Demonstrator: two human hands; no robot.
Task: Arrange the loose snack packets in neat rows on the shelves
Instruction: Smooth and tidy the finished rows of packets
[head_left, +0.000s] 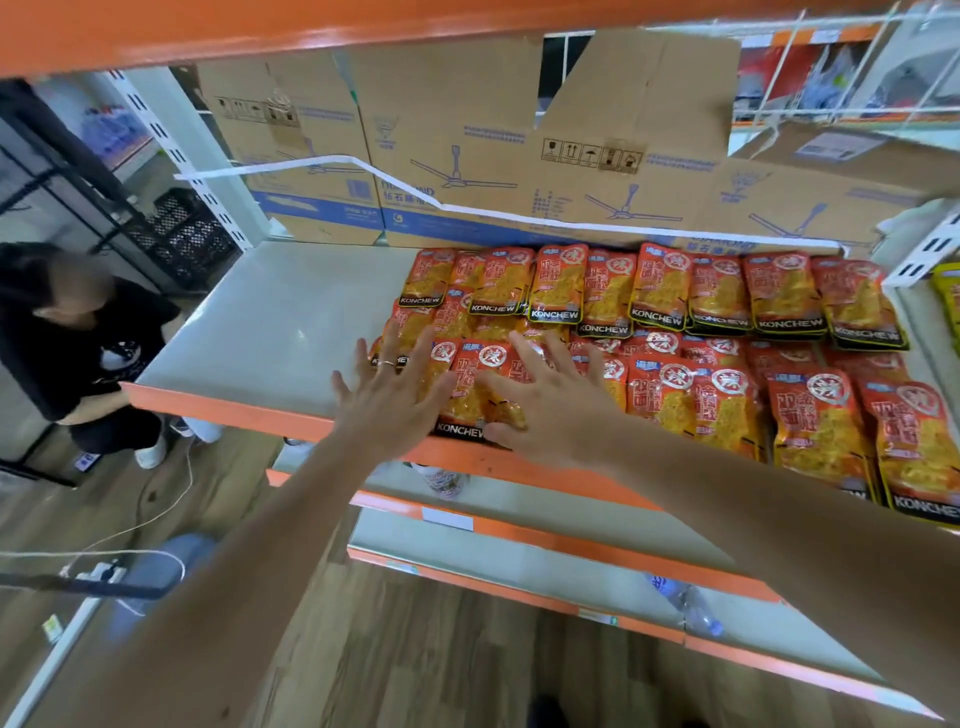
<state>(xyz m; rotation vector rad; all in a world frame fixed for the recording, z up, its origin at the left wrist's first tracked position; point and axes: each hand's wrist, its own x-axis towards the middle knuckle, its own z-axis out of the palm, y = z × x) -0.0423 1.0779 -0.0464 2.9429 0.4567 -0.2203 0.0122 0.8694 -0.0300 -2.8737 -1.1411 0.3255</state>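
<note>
The shelf (270, 322) fills most of my view: a pale deck with an orange front lip, bare on its left half and covered with packets on its right. Along its far edge stand cardboard boxes (457, 130) printed with ceiling fans.

The snack packets lie flat and overlapping. The far row (660, 291) is fairly even, the near row (815, 415) runs off to the right, and a looser, half-buried middle band sits between them. At the near left end of the block lies one front packet (475, 395), its dark bottom edge right at the lip.

I have both grips over that corner. The left grip (389, 395) is wide, fingers spread flat, lying across the left edge of the block. The right grip (550, 405) is wide too, palm down on the front packet with the thumb by its near edge. Neither holds anything. I cannot tell how hard they press. A thin ring (387, 363) shows on the left grip.

I judge this to be a squaring-up of the corner. The main risk is the front packet, which sits at the lip, so any drag towards me could tip it onto the lower shelf (519, 509) or the floor. The packets look glossy and layered, so a sideways push may slide the upper ones over the lower and skew the middle band. Pressing hard could also crush the contents.
</note>
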